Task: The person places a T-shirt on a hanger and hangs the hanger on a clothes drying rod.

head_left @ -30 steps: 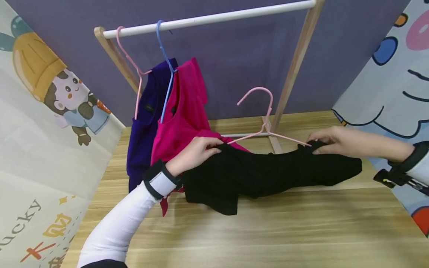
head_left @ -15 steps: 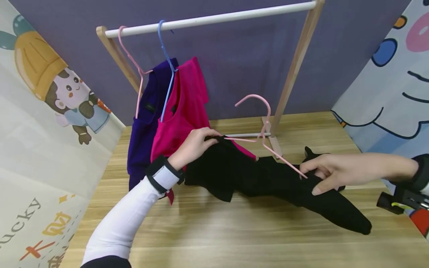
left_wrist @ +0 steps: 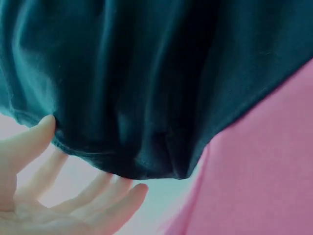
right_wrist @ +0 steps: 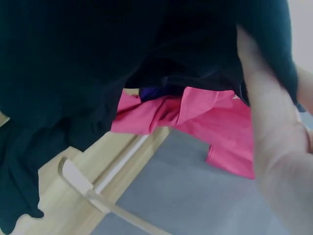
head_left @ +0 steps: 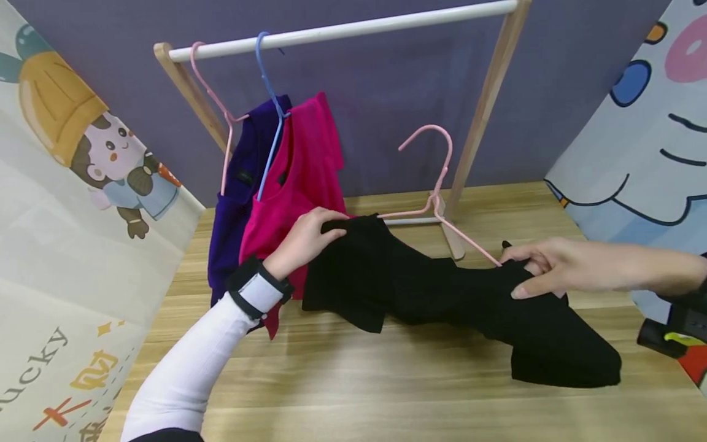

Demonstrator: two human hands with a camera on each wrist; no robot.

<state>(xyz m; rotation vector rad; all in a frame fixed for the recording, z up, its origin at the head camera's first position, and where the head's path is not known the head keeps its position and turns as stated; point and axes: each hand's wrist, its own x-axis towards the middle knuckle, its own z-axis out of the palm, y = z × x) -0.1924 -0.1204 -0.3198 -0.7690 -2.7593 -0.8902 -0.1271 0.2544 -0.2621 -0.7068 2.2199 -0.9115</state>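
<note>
A black short-sleeved top [head_left: 442, 301] hangs on a pink hanger [head_left: 469, 240], held a little above the table. My left hand [head_left: 304, 239] pinches the sleeve end at its left. In the left wrist view the thumb [left_wrist: 36, 137] lies on the front of the black cloth, with the other fingers behind its hem. At the other shoulder my right hand [head_left: 558, 267] grips the cloth right at the hanger's arm tip. The right sleeve droops below that hand. Cloth covers part of the right fingers in the right wrist view. The hanger's hook points up and left, apart from the rail.
Behind stands a rack with a white rail [head_left: 353, 29] and a wooden post [head_left: 488, 92] at the right. A bright pink top [head_left: 317, 159] on a blue hanger [head_left: 269, 83] and a purple top [head_left: 229, 224] hang at its left. A wood-patterned table [head_left: 420, 393] lies below.
My right hand came down and toward me, then rose slightly, and the right sleeve now spreads downward. My left hand has shifted left along the top. The hanger's hook dipped and rose again.
</note>
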